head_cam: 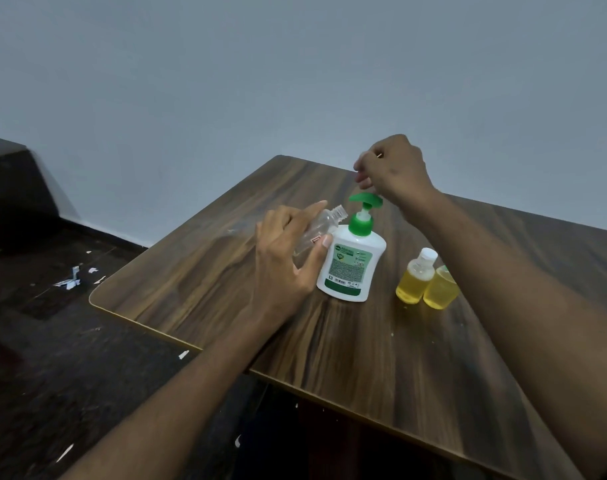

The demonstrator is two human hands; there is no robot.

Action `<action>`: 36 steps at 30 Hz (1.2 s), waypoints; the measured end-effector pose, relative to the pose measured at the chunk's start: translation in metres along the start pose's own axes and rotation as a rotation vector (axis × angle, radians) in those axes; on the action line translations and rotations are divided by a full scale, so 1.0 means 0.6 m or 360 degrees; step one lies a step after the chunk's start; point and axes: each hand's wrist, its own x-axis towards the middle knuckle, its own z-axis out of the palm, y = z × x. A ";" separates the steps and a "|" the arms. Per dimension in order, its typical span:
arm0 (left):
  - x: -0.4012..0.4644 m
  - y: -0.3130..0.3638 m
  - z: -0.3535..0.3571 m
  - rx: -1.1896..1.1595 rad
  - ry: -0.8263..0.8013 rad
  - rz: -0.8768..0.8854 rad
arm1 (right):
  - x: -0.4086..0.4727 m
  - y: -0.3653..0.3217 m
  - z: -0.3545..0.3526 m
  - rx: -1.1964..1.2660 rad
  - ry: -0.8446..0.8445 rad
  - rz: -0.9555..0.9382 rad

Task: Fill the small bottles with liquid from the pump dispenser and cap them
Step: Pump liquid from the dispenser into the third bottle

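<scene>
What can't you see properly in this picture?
All in the head view:
- Second yellow bottle: its top is hidden behind the right forearm.
- Right hand: fingertips blurred, so whatever it holds is unclear.
- Pump dispenser: label print too small to read.
- Empty bottle: left hand covers its base.

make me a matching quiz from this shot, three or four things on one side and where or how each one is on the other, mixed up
Things:
1. clear empty plastic bottle
2. white pump dispenser with green pump head
3. small white-capped bottle of yellow liquid
4. right hand

States:
A. standing on the wooden table, filled and closed
B. raised above the green pump head
C. tilted, uncapped, in the left hand's grip
D. upright between the two hands, nozzle towards the open bottle neck

Pairs: 1-C, 2-D, 3-A, 4-B
</scene>
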 end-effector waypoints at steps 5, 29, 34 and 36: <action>0.002 -0.005 0.005 0.0006 -0.0014 0.0021 | 0.011 0.005 0.017 0.0041 -0.0011 0.0093; 0.007 0.011 0.007 -0.0156 0.0140 0.0042 | 0.038 0.046 0.049 -0.0203 0.0170 -0.0003; 0.008 0.012 0.007 -0.0168 0.0149 -0.0003 | 0.037 0.046 0.053 -0.0210 0.0160 -0.0025; 0.009 0.013 0.009 -0.0163 0.0147 -0.0004 | 0.037 0.044 0.054 -0.0221 0.0159 -0.0041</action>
